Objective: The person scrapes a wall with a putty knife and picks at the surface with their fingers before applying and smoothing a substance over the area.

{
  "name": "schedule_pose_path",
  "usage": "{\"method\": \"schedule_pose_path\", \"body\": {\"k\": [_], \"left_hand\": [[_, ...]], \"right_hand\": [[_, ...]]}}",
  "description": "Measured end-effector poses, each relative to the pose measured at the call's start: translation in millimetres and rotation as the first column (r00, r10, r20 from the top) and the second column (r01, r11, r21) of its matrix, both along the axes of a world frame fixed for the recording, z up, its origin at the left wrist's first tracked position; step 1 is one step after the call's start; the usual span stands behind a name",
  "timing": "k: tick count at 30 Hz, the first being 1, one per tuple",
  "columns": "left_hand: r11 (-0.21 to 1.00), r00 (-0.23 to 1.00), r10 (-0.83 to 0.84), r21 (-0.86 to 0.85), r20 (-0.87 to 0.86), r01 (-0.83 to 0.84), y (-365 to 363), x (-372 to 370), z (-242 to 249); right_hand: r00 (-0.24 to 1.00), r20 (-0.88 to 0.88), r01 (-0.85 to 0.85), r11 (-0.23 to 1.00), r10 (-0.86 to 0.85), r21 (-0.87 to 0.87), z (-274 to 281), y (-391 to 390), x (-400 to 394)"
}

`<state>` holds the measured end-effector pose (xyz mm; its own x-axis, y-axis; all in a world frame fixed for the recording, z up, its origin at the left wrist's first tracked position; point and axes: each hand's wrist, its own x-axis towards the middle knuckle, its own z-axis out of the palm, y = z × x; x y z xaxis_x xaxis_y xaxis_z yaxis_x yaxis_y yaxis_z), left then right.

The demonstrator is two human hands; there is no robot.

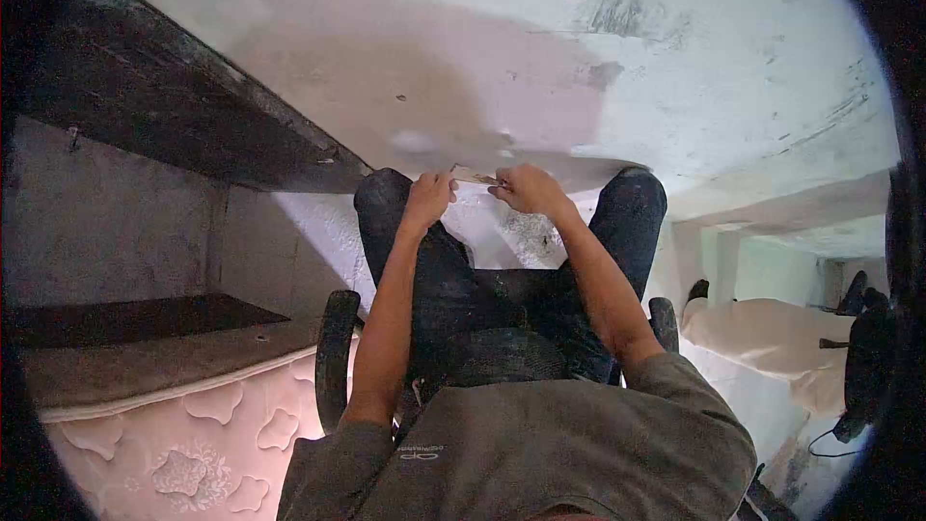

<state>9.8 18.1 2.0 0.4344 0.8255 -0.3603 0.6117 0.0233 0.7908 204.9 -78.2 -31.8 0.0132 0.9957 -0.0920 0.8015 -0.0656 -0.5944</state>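
Observation:
A small flat pale piece with brownish marks point(471, 175) stretches between my two hands, close in front of the wall and between the knees. My left hand point(431, 197) is closed on its left end, the fingers curled. My right hand point(531, 190) is closed at the right end, around a thin, dark, metallic-looking thing point(501, 183) that touches or overlaps the pale piece. Its exact kind is too small to make out. Both forearms reach forward over the thighs.
Ahead stands a patchy white and pink wall point(540, 68). A dark board edge point(193, 77) and recess lie left, above a pink patterned mattress point(193, 453). Chair armrests point(337, 357) flank me. At right is a beige cloth-covered thing point(762, 338) with dark objects point(873, 357).

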Motion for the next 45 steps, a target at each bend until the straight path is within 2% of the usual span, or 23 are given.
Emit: {"method": "schedule_pose_path", "body": {"k": [2, 3, 5, 6, 8, 9, 11, 12, 14, 16, 19, 20, 22, 26, 30, 32, 33, 36, 38, 39, 41, 43, 45], "left_hand": [[0.982, 0.984, -0.151, 0.1, -0.092, 0.16, 2, -2, -3], [0.982, 0.984, -0.15, 0.101, -0.092, 0.159, 6, -5, -10], [0.896, 0.932, -0.267, 0.294, -0.244, 0.334, 18, -13, -30], [0.896, 0.932, -0.267, 0.295, -0.243, 0.334, 22, -16, -32], [0.752, 0.934, -0.217, 0.561, -0.285, 0.346, 29, -21, -39], [0.752, 0.934, -0.216, 0.561, -0.286, 0.346, 29, -20, -35], [0.857, 0.977, -0.184, 0.503, 0.105, 0.107, 27, -18, -28], [0.858, 0.977, -0.184, 0.503, 0.105, 0.108, 22, -15, -15], [0.705, 0.945, -0.327, 0.664, -0.008, 0.25, 10, -11, 10], [0.749, 0.944, -0.33, 0.61, 0.007, 0.258, 17, -12, -3], [0.815, 0.942, -0.328, 0.525, 0.071, 0.244, 16, -9, 1], [0.84, 0.94, -0.32, 0.493, 0.116, 0.225, 13, -7, 6], [0.847, 0.938, -0.32, 0.484, 0.132, 0.221, 8, -6, 9], [0.867, 0.928, -0.338, 0.435, 0.154, 0.244, 1, -2, 25], [0.837, 0.919, -0.381, 0.462, 0.104, 0.294, 10, 0, 20], [0.834, 0.925, -0.377, 0.421, -0.037, 0.357, 23, 2, 19], [0.836, 0.928, -0.371, 0.42, -0.039, 0.352, 28, 4, 26], [0.721, 0.84, -0.496, 0.436, -0.22, 0.539, 48, 12, 47], [0.704, 0.836, -0.481, 0.451, -0.266, 0.549, 56, 10, 43], [0.682, 0.826, -0.469, 0.467, -0.313, 0.564, 58, 10, 43], [0.682, 0.843, -0.449, 0.495, -0.297, 0.538, 57, -3, 34], [0.68, 0.855, -0.436, 0.52, -0.28, 0.517, 48, -14, 13], [0.749, 0.92, -0.337, 0.534, -0.201, 0.391, 36, -26, -8]], "right_hand": [[1.0, 0.011, -0.012, 0.999, 0.012, -0.037, 1, 1, 1], [1.0, -0.019, -0.019, 1.0, 0.019, -0.01, -3, 1, 1], [0.999, -0.046, -0.025, 1.0, 0.026, 0.017, -3, 2, 2], [0.996, -0.082, -0.036, 0.999, 0.035, -0.014, -1, 3, 3], [0.992, -0.117, -0.05, 0.998, 0.044, -0.045, 3, 4, 4], [0.986, -0.156, -0.059, 0.998, 0.058, 0.0, 11, 3, 6], [0.978, -0.194, -0.066, 0.997, 0.074, 0.045, 11, 2, 10], [0.954, -0.276, -0.089, 0.99, 0.117, 0.112, 2, 3, 15], [0.921, -0.355, -0.104, 0.978, 0.163, 0.18, -2, 4, 20], [0.891, -0.437, -0.143, 0.99, 0.122, -0.016, 11, 3, 22], [0.837, -0.535, -0.198, 0.974, 0.111, -0.107, 33, -4, 22], [0.838, -0.534, -0.196, 0.975, 0.11, -0.108, 29, -4, 23], [0.869, -0.491, -0.19, 0.955, 0.055, -0.229, 25, -2, 24], [0.888, -0.454, -0.202, 0.945, 0.066, -0.257, 54, -9, 26], [0.879, -0.476, -0.171, 0.949, 0.026, -0.264, 50, -11, 25], [0.875, -0.484, -0.118, 0.977, 0.018, -0.178, 35, -7, 22], [0.874, -0.485, -0.125, 0.976, 0.024, -0.177, 32, -5, 20], [0.857, -0.514, -0.067, 0.98, -0.039, -0.186, 24, -2, 14], [0.925, -0.379, 0.021, 1.0, -0.027, -0.021, 19, 1, 9], [0.926, -0.376, 0.021, 1.0, -0.026, -0.019, 15, 2, 6], [0.988, -0.156, 0.059, 0.963, -0.017, 0.264, 7, 3, -1], [0.986, -0.162, 0.091, 0.95, -0.044, 0.299, 4, 6, -8], [0.984, -0.166, 0.118, 0.936, -0.066, 0.33, -4, 9, -14]]}}
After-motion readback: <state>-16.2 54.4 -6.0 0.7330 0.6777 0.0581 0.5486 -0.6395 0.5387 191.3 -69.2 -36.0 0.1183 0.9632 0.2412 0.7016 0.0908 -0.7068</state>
